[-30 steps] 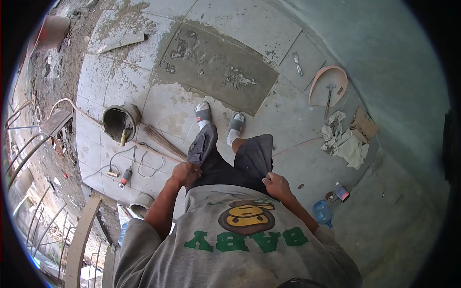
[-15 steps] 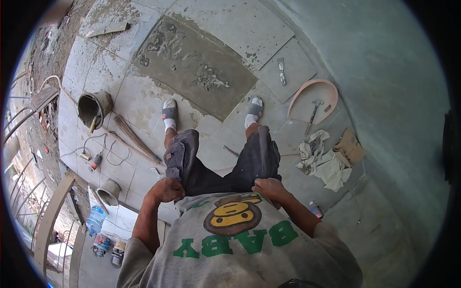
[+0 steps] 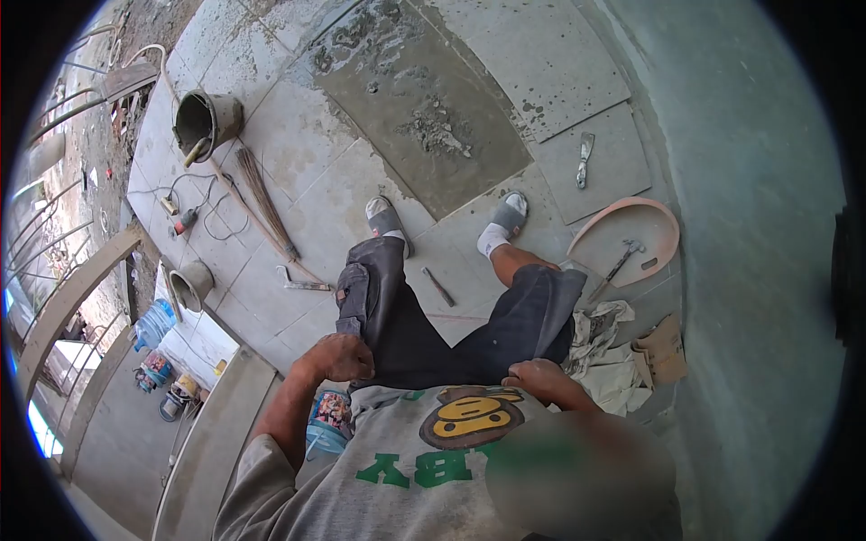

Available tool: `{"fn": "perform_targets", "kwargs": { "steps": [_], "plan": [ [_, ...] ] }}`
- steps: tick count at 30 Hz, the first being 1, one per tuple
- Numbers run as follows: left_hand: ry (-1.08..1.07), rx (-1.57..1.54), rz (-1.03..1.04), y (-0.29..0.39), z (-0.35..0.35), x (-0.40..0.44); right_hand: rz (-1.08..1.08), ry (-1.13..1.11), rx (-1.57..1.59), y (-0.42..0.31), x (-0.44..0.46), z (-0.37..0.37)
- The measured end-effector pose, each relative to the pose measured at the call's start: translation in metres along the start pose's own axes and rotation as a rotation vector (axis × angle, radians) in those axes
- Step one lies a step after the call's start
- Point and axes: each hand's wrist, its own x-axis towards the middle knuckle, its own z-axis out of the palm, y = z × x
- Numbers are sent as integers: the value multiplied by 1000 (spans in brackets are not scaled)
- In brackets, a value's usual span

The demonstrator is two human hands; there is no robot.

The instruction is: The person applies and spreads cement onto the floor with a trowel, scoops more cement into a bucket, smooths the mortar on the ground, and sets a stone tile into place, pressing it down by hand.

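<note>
- The left hand [image 3: 343,358] is at the left hip, its fingers curled closed, gripping the cloth of the dark shorts [image 3: 424,334].
- The right hand [image 3: 544,379] is at the right hip, just below the hem of the grey shirt [image 3: 388,442]; its fingers are bent in and grip the shorts too, though they are partly hidden.
- The shorts are worn on the person's spread legs, below the shirt.
- Both feet, in grey slippers [image 3: 385,219] and white socks, stand on the tiled floor [image 3: 311,207], near the closest corner of a wet cement patch [image 3: 469,171].
- Between the legs, a short dark stick [image 3: 439,287] lies on the floor.
- Toward the floor's left edge stand a bucket [image 3: 225,117] and a smaller pail [image 3: 191,284]; a broom [image 3: 262,198] lies near the bucket.
- Near the floor's edge by the wall [image 3: 740,180], a scraper [image 3: 585,162] lies on a loose tile [image 3: 618,158].
- Just beside that tile, a hammer [image 3: 616,268] rests in a pink tray [image 3: 622,225], its handle over the rim.
- Crumpled paper [image 3: 613,361] lies beside cardboard [image 3: 663,352].
</note>
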Motion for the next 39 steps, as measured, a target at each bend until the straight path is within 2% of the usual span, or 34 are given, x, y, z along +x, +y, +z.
{"fn": "perform_targets", "kwargs": {
  "steps": [3,5,7,8,10,12,14,17,18,19,20,24,25,26,27,29,30,32,33,34,35,36,37,39],
  "plan": [
    [-10,-122,4,-17,-22,33,118,-17,155,-8,41,-34],
    [263,-397,-48,-34,-40,51,115,34,127,-10,74,-46],
    [644,-498,-51,-40,-46,48,261,129,372,-27,93,-52],
    [685,-531,-78,-46,-43,40,276,124,382,-32,102,-52],
    [900,-684,24,-65,-39,20,204,177,127,-32,127,-51],
    [1016,-773,28,-81,-34,0,75,264,-79,-47,148,-68],
    [1103,-837,78,-108,-42,-7,143,399,-195,-88,173,-100],
    [1067,-970,43,-167,-66,1,144,483,-131,-164,234,-151],
    [1042,-1015,24,-189,-80,6,86,528,-122,-187,265,-163],
    [1022,-1050,11,-216,-100,16,106,506,-60,-236,287,-180],
    [949,-1216,73,-245,-117,39,131,477,-3,-291,313,-194],
    [1014,-1443,105,-310,-193,85,-74,502,157,-462,468,-220],
    [1016,-1498,186,-319,-209,85,-138,484,180,-500,516,-224],
    [1009,-1550,266,-333,-216,88,-167,464,177,-543,558,-227],
    [966,-1567,271,-348,-214,98,-266,523,13,-572,615,-230],
    [934,-1706,208,-369,-212,122,-324,537,-58,-652,693,-233],
    [893,-1715,237,-379,-217,128,-379,635,-186,-682,729,-233],
    [906,-1745,58,-399,-223,126,-339,587,-241,-727,797,-235],
    [849,-1746,75,-407,-229,114,-276,573,-188,-743,828,-233],
    [1057,-1636,197,-416,-243,98,-231,540,-166,-749,855,-232],
    [1274,-1515,326,-425,-252,96,-300,516,-364,-749,894,-230],
    [1200,-1602,347,-419,-223,130,-119,511,-349,-751,930,-227],
    [1125,-1688,363,-420,-219,139,-97,509,-348,-748,922,-229],
    [1243,-1537,351,-426,-224,125,13,529,-81,-754,903,-227]
  ]
}}
